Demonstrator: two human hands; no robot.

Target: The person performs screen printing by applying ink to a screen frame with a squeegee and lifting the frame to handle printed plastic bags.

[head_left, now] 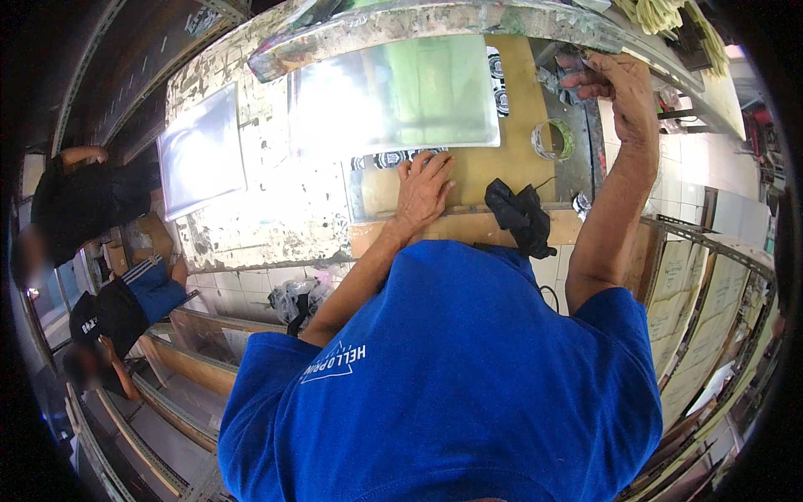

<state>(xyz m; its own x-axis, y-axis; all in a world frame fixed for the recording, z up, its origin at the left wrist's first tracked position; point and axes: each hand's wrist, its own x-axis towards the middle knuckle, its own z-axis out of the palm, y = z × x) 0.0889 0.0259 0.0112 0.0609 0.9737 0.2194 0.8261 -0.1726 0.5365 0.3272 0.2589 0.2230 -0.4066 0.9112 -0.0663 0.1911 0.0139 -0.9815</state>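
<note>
My left hand (424,191) lies flat with fingers spread on the near edge of a strip printed with black-and-white round emblems (393,158). Just beyond the fingertips is a glossy clear plastic sheet (393,96), lying over the tan board (527,180). My right hand (617,92) is raised at the right end of a paint-stained frame bar (452,27). Its fingers are loosely bent and apart, close under the bar; I make out nothing held in them. A black cloth (520,216) hangs over the table's near edge, between my arms.
A roll of tape (552,140) lies at the board's right side. Another clear sheet (203,151) is on the stained table (276,238) to the left. Two people (92,197) are at the far left. Racks (694,309) stand at right, and a plastic bag (297,301) is below the table.
</note>
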